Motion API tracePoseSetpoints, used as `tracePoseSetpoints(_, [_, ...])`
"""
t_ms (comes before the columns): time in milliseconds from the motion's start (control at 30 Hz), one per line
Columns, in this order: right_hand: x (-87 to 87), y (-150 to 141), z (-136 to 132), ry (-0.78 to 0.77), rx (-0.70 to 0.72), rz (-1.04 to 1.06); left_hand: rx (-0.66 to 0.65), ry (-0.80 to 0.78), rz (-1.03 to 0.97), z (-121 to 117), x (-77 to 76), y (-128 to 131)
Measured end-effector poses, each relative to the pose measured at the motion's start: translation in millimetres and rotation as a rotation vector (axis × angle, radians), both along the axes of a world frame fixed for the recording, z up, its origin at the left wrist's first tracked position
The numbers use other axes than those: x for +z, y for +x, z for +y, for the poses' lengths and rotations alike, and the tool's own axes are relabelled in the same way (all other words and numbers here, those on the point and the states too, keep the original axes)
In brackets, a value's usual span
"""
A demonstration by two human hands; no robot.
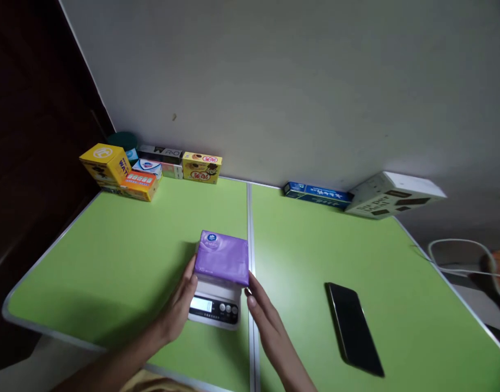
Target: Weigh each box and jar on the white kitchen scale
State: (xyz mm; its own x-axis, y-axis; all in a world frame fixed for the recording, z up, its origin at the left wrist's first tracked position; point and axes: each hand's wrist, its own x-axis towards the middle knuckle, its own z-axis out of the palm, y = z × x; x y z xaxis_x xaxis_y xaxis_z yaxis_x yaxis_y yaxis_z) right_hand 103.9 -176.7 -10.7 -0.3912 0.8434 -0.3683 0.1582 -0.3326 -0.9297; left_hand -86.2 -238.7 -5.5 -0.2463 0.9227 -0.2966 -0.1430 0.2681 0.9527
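A purple tissue pack (222, 258) lies on top of a small white kitchen scale (216, 306) near the middle of the green table (123, 256). My left hand (178, 306) rests beside the scale's left side, fingers stretched toward the pack's lower left corner. My right hand (265, 314) is at the right side, fingertips close to the pack's lower right corner. Both hands have fingers extended and hold nothing. The scale's display and buttons show between my hands.
A black phone (353, 328) lies flat to the right. Several small boxes, one yellow (105, 161), stand at the back left. A blue box (317, 194) and a white box (392, 194) lie by the wall at back right. White cable (458, 256) hangs off the right edge.
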Motion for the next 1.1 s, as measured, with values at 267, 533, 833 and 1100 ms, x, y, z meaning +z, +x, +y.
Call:
tracePoseSetpoints(267, [-17.5,55.5,19.2,0.13,-0.451,0.091,0.401,0.009,0.239,-12.3,-16.7,-63.9])
tracePoseSetpoints(533, [-16.7,43.7,16.5,0.07,-0.56,0.187,0.357,0.02,0.23,-10.7,-2.2,-65.1])
tracePoseSetpoints(833, [-10.5,19.1,25.7,0.16,-0.512,0.158,0.305,0.011,0.192,-1.1,-1.1,-52.9])
tracePoseSetpoints(1100, [-12.8,-16.2,7.0,-0.044,-0.257,-0.036,-0.012,-0.063,0.005,3.3,18.5,-0.9])
